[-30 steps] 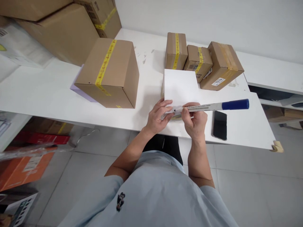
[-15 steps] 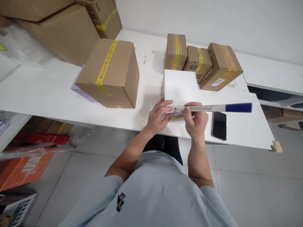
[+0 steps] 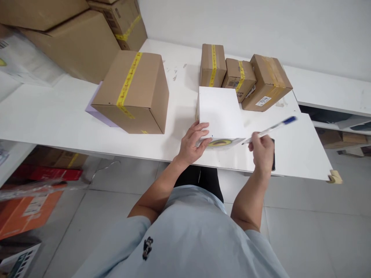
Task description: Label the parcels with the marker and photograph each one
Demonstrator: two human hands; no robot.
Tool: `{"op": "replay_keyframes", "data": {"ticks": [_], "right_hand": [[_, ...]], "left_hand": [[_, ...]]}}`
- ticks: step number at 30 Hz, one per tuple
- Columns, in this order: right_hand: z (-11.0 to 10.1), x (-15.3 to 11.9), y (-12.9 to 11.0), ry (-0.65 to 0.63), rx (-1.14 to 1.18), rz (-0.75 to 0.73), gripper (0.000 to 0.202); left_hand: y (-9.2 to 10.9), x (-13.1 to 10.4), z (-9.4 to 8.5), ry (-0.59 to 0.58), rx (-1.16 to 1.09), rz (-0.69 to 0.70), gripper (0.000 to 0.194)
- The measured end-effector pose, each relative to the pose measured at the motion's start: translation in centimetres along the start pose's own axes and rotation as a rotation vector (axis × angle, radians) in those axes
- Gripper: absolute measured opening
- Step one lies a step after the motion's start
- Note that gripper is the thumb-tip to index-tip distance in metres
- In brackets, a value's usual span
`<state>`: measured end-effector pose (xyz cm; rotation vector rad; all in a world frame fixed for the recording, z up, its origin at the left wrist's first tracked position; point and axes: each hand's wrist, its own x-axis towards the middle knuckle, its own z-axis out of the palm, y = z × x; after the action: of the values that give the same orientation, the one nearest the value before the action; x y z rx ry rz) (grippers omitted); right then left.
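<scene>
A white box (image 3: 220, 110) stands on the table in front of me, an avocado picture (image 3: 220, 143) printed on its near side. My left hand (image 3: 193, 144) grips the box's near left corner, its fingers on the top and its thumb on the front. A tiny blue mark (image 3: 212, 136) shows on the top near the front edge, just beside those fingers. To the right of the box, my right hand (image 3: 261, 152) pinches a white marker pen (image 3: 268, 131). The pen's dark tip points left, apart from the box, and its blue end slants up to the right.
Behind my right hand, a black phone (image 3: 273, 164) is mostly hidden. Three taped cartons, one of them a small carton (image 3: 213, 67), stand behind the white box. A larger carton (image 3: 133, 85) is at the left. A beige corner guard (image 3: 334, 177) covers the table's right corner.
My right hand has moved right with the marker pen, lifting its tip off the white box and coming in front of the phone. My left hand has stayed at the box's corner.
</scene>
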<state>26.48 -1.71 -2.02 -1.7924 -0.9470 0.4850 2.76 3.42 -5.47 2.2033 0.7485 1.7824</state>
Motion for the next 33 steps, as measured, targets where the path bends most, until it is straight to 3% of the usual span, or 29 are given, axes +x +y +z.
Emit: {"op": "replay_keyframes", "data": {"ticks": [2, 4, 10, 13, 16, 23, 27, 33], "right_hand": [[-0.2, 0.4, 1.7, -0.181, -0.38, 0.076, 0.025], [0.4, 0.7, 2.8, -0.277, -0.58, 0.105, 0.023], [3.5, 0.6, 3.3, -0.354, -0.707, 0.137, 0.011], [3.8, 0.6, 3.3, -0.333, -0.722, 0.163, 0.012], [2.7, 0.6, 3.4, -0.269, -0.704, 0.175, 0.021], [-2.5, 0.7, 5.3, 0.219, -0.828, 0.334, 0.075], [-4.0, 1.0, 6.6, 0.147, -0.861, 0.475, 0.097], [-5.0, 2.1, 6.7, 0.068, -0.857, 0.545, 0.093]], "left_hand": [[0.0, 0.1, 0.0, 0.004, 0.016, 0.004, 0.02], [0.1, 0.1, 0.0, 0.002, 0.028, 0.007, 0.02], [0.2, 0.0, -0.3, -0.045, 0.057, -0.019, 0.018], [0.1, -0.1, -0.3, -0.073, 0.071, -0.046, 0.018], [0.0, -0.1, -0.2, -0.071, 0.073, -0.047, 0.018], [0.1, 0.0, 0.0, -0.032, 0.036, -0.012, 0.021], [0.0, 0.0, 0.0, -0.032, 0.033, -0.017, 0.021], [0.0, -0.1, 0.1, -0.022, 0.028, -0.007, 0.02]]}}
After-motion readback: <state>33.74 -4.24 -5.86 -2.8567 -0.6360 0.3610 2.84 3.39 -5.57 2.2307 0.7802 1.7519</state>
